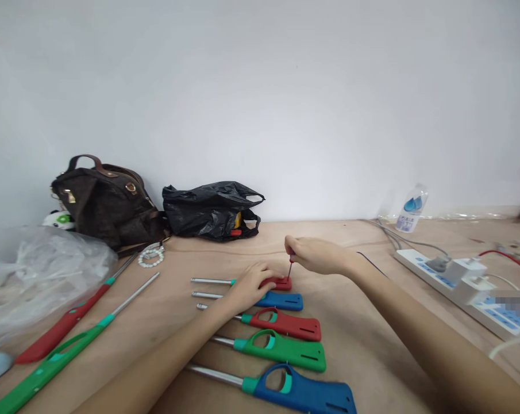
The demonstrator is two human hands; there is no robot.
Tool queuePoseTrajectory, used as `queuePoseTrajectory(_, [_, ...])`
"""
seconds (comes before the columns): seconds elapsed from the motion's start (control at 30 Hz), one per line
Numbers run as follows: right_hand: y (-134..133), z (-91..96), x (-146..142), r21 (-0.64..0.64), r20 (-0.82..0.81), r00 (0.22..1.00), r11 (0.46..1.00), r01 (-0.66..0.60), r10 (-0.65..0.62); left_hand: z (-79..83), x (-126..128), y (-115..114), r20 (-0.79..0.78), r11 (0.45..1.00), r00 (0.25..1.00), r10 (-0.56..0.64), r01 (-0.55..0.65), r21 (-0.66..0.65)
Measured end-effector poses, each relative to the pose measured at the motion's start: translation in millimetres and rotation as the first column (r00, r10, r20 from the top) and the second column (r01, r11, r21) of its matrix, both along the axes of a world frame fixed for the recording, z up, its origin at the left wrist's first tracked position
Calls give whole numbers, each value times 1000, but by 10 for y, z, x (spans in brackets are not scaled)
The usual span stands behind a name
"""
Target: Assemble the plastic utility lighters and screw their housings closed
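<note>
My right hand (315,255) is closed around the handle of a small screwdriver (290,268), held nearly upright. Its shaft points down at the handle end of the farthest red gas lighter (284,283), and the tip appears to touch it. That lighter is held down on the table by the fingers of my left hand (250,283), which hide its middle. In a row nearer to me lie a blue lighter (285,301), another red lighter (303,327), a green lighter (300,351) and a larger-looking blue lighter (320,392). Their metal nozzles point left.
At left lie a long red lighter (57,333), a long green lighter (39,368), clear plastic (61,267) and a beaded bracelet (150,257). Behind are a dark bag (104,201) and a black plastic bag (203,210). A bottle (410,210) and power strip (426,269) are right.
</note>
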State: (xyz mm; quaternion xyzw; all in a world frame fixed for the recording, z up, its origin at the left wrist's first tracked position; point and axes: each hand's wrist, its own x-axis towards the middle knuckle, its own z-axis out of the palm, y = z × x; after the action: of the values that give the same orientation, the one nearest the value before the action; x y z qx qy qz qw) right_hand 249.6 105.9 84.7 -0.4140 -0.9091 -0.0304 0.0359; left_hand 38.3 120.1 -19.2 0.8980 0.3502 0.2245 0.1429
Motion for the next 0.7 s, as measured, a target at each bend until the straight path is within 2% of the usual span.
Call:
queuePoseTrajectory(0.1, [25, 12, -61, 107, 71, 991, 989, 103, -111, -6, -1, 4, 14, 1000, 1000, 2, -2, 7])
queuePoseTrajectory(0.2, [11, 25, -149, 214, 134, 976, 967, 140, -171, -16, 4, 9, 32, 1000, 999, 3, -3, 13])
queuePoseTrajectory(0.27, [-19, 25, -162, 267, 140, 979, 957, 109, -151, -17, 6, 13, 31, 1000, 999, 5, -6, 16])
queuePoseTrajectory(0.37, [-40, 2, -122, 326, 151, 987, 946, 3, -55, -9, 4, 16, 6, 1000, 1000, 5, -5, 15])
queuePoseTrajectory(0.43, [-13, -28, -99, 323, 195, 980, 946, -39, -26, -4, 1, 16, -9, 1000, 1000, 4, -4, 10])
queuePoseTrajectory(0.53, [53, -66, -102, 276, 234, 970, 961, 3, -71, -5, -1, 11, 0, 1000, 1000, 12, -12, 9])
queuePoseTrajectory(0.63, [59, -65, -101, 235, 188, 974, 968, 85, -131, -5, -2, 7, 13, 1000, 1000, 11, -11, 9])
queuePoseTrajectory(0.7, [21, -41, -78, 215, 143, 983, 973, 85, -118, -1, -3, 8, 8, 1000, 1000, 7, -7, 3])
